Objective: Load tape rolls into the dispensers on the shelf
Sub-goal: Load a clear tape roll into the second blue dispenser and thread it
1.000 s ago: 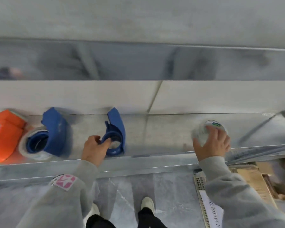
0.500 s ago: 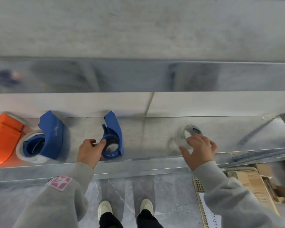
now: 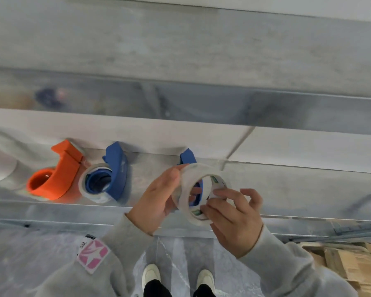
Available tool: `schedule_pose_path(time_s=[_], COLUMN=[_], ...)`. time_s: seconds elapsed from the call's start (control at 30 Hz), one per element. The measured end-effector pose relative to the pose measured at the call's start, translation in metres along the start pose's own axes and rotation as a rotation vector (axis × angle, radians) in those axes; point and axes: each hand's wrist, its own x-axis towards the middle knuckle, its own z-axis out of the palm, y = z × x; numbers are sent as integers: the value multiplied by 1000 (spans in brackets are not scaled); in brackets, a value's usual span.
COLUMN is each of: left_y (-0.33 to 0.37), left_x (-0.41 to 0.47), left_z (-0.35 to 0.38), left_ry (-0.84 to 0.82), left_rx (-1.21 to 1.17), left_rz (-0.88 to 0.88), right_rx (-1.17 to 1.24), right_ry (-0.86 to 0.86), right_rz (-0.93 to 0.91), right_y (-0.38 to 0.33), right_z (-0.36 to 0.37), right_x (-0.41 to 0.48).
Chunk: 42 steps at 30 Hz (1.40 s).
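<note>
So far only one blue dispenser (image 3: 116,168) on the shelf (image 3: 287,189) plainly carries a roll, while the left hand (image 3: 159,202) and right hand (image 3: 234,219) both grip a clear tape roll (image 3: 183,189) just in front of the empty blue dispenser (image 3: 187,157), not yet seated, and whether the orange dispenser (image 3: 60,174) is loaded I cannot tell.

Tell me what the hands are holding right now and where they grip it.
Both hands hold one clear tape roll. The left hand grips its outer left side, and the right hand pinches its lower right rim.

left dispenser (image 3: 56,179): orange | middle dispenser (image 3: 117,170): blue | tape roll (image 3: 185,183): translucent white | sleeve (image 3: 126,239): grey | patch (image 3: 92,255): pink, white star
</note>
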Motion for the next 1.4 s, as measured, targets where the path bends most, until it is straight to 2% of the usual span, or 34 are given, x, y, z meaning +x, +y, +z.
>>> schedule_pose_path(time_s=[0.17, 0.27, 0.4, 0.57, 0.83, 1.0, 1.07, 1.2, 1.27, 1.4], left_y=[7, 8, 7, 9, 5, 6, 6, 5, 5, 10], left_x=[-6, -8, -9, -7, -6, -7, -6, 2, 3, -1], left_z=[-25, -34, -41, -44, -46, -48, -53, -70, -77, -79], left_ry=[-73, -100, -48, -3, 198, 224, 267, 511, 542, 543], left_rx=[83, 124, 136, 185, 589, 768, 788, 657, 649, 711], left_rz=[137, 202, 274, 299, 321, 278, 253, 134, 106, 163], right_rx=[78, 229, 415, 527, 635, 762, 834, 984, 1015, 921], right_ry=[-25, -14, -6, -36, -132, -265, -300, -313, -357, -498], right_rz=[38, 96, 164, 231, 336, 434, 465, 391, 414, 529], right_y=[-12, -19, -27, -35, -46, -57, -62, -69, -71, -66], right_z=[9, 15, 19, 19, 19, 16, 14, 8, 9, 11], right_x=[10, 10, 6, 4, -4, -4, -5, -2, -1, -1])
